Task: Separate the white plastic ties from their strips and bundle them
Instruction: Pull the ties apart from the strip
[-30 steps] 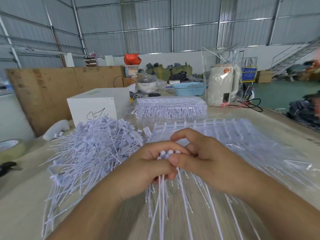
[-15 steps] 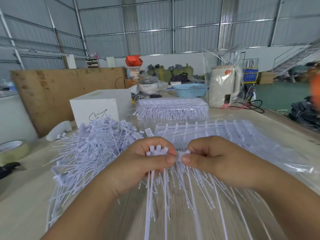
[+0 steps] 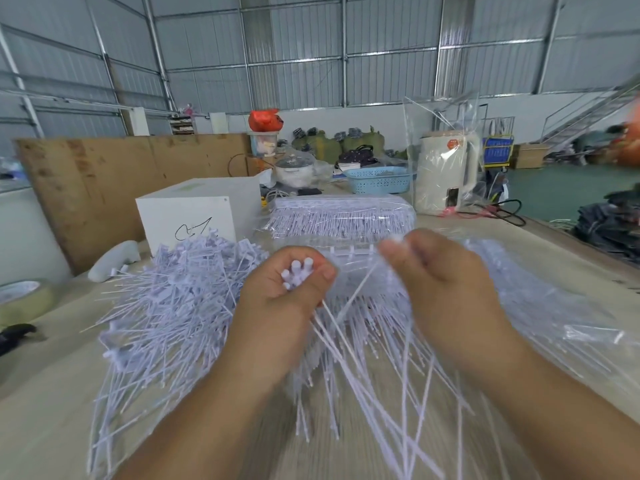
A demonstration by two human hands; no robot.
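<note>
My left hand (image 3: 277, 306) grips a small bundle of white plastic ties (image 3: 297, 273), their round heads sticking up between thumb and fingers and their tails hanging down over the table. My right hand (image 3: 440, 289) is raised to the right and pinches the top of a tie strip (image 3: 393, 241), blurred by motion, whose ties (image 3: 408, 362) fan downward. A big loose pile of separated ties (image 3: 173, 306) lies to the left. More unseparated strips in clear plastic (image 3: 540, 292) spread under and right of my hands.
A packed stack of tie strips (image 3: 343, 220) lies behind my hands, a white box (image 3: 194, 216) at back left, a tape roll (image 3: 20, 299) at far left. A white kettle (image 3: 446, 174) in plastic and a blue basket (image 3: 379, 180) stand at the back.
My hands, which met at the centre, have pulled apart: the right hand moved up and right with the strip while the left hand keeps its bundle of ties.
</note>
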